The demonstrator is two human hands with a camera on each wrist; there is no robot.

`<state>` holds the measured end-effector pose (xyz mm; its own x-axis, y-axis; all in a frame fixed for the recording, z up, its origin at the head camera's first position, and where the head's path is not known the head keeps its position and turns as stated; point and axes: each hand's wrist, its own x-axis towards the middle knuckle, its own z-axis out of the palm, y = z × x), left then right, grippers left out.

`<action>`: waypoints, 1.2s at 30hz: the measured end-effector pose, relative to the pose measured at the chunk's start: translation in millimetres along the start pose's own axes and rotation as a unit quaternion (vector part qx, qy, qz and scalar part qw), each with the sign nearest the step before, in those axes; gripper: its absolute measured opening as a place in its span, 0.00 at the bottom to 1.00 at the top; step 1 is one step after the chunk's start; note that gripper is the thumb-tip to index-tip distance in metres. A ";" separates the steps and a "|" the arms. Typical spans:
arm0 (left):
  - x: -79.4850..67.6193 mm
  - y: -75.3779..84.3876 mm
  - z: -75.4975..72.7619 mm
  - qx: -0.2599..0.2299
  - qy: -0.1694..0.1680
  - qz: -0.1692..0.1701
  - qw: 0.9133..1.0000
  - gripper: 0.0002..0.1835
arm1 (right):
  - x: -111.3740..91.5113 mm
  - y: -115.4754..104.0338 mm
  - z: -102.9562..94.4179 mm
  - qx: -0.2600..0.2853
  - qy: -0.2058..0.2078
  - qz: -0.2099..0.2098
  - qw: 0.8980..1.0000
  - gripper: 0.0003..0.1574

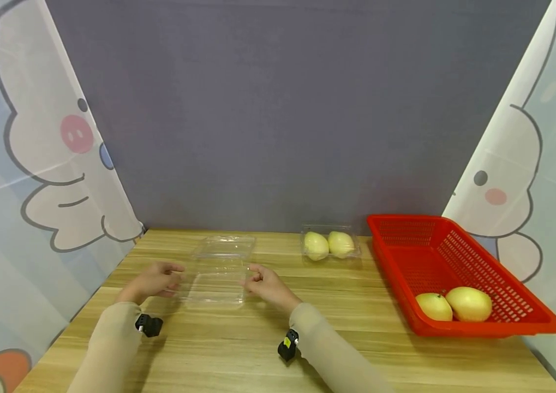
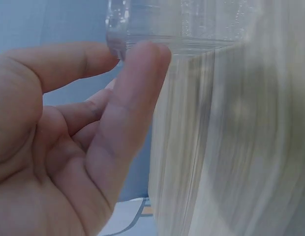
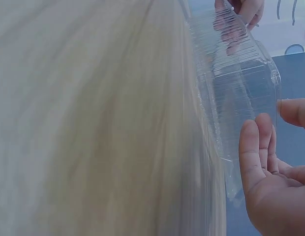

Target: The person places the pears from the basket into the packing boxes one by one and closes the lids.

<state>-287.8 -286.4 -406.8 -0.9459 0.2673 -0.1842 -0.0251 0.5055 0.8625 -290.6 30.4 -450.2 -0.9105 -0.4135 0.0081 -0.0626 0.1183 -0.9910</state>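
Observation:
A clear clamshell container [image 1: 216, 286] stands left of centre on the wooden table, its lid [image 1: 225, 246] folded open toward the back. My left hand [image 1: 156, 281] holds its left edge; in the left wrist view the thumb and fingers [image 2: 137, 83] meet the plastic rim. At the opposite edge my right hand [image 1: 269, 286] grips the rim. The right wrist view shows the thumb at the rim and the fingertips [image 3: 251, 142] beside the clear wall [image 3: 241, 93]. Nothing is visible inside the container.
Another clear container [image 1: 329, 254] with two pale yellow, pear-like fruits [image 1: 316, 245] stands at the back. On the right, a red plastic basket [image 1: 395, 278] holds two more such fruits [image 1: 469, 304]. A grey panel [image 1: 278, 120] rises behind the table [image 1: 219, 349].

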 end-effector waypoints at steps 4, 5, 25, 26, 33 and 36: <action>1.8 3.3 7.1 -0.005 0.000 0.004 1.000 0.27 | -3.9 1.0 -7.4 -0.014 0.003 0.000 1.000 0.40; 2.7 4.0 9.0 -0.004 0.000 0.005 1.000 0.27 | -4.6 1.3 -9.3 -0.016 0.004 -0.001 1.000 0.40; 14.6 8.7 41.6 -0.069 -0.001 0.027 0.997 0.27 | -18.1 6.5 -40.4 -0.032 0.005 -0.014 0.999 0.39; 14.8 8.1 43.2 -0.076 -0.001 0.030 0.997 0.27 | -18.7 6.8 -41.6 -0.033 0.005 -0.014 0.999 0.40; 17.6 4.2 52.7 -0.110 0.003 0.030 0.993 0.29 | -24.8 4.7 -50.0 -0.039 0.007 -0.012 0.999 0.41; 19.6 3.2 56.7 -0.120 0.005 0.028 0.992 0.29 | -27.6 3.8 -53.0 -0.044 0.005 -0.016 0.999 0.41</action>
<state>-288.1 -233.0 -434.3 -0.9510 0.2810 -0.1292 -0.0475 0.2803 0.9587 -287.4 90.1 -447.1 -0.9118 -0.4087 0.0405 -0.1257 0.1838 -0.9749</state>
